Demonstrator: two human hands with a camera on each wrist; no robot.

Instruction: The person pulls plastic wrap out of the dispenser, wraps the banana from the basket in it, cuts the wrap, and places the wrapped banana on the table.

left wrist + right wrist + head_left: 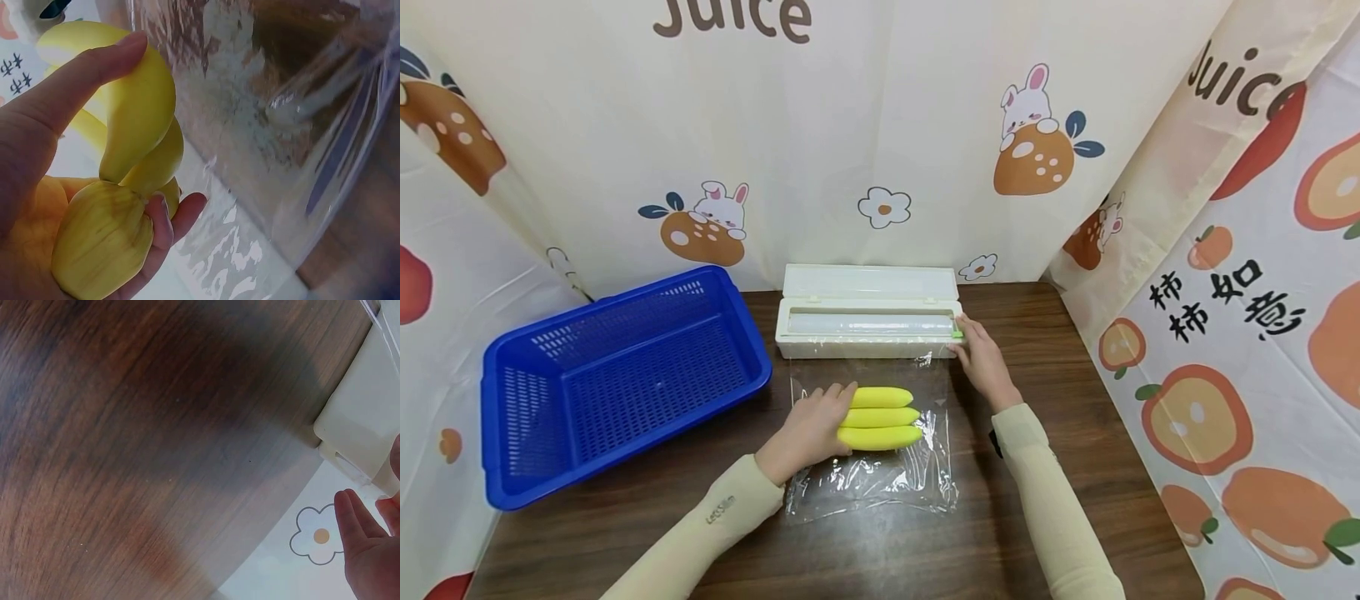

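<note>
My left hand (pixel 812 427) grips a bunch of yellow bananas (pixel 880 417) by its stem end. In the left wrist view, the thumb lies over one banana (pixel 140 112) while the fingers curl round the thick brown-streaked stem (pixel 103 240). Beneath the bunch spreads a sheet of clear cling film (pixel 872 492), drawn out from the white cling film dispenser (pixel 865 351). My right hand (pixel 983 362) holds the dispenser's right end, its fingertips beside a small green slider (pixel 957 334). In the right wrist view, two fingers of the right hand (pixel 375 556) extend past the dispenser's corner (pixel 356 425).
A blue perforated basket (pixel 625 392) stands on the left of the dark wooden table (pixel 1037 317). The dispenser's lid (pixel 870 282) is raised, leaning toward the printed curtain (pixel 820 150) behind. Another patterned cloth (pixel 1225 358) borders the right side.
</note>
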